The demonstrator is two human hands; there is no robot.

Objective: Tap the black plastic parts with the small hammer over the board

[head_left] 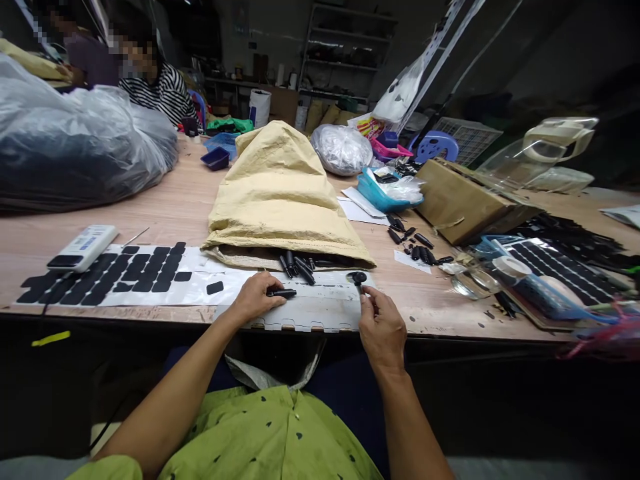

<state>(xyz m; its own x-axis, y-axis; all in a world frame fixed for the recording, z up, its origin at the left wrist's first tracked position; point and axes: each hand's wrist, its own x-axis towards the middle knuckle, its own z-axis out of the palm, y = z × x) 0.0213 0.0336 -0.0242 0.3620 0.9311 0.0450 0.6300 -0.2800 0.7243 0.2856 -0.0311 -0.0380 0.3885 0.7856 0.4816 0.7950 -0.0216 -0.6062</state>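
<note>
A black rod-shaped part (283, 293) is pinched by the fingers (267, 291) of the left hand (255, 298) and lies flat on the white sheet (320, 310) at the desk (175, 207) edge. A round-headed black part (358, 277) is held upright by its stem in the closed fingertips of the right hand (383, 327), near the tan sack (280, 193). The label on the white device (83, 248) cannot be read.

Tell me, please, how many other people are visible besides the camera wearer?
2: a person in a striped top at the table's far left end, and another person further left, partly hidden behind the large plastic bag.
</note>
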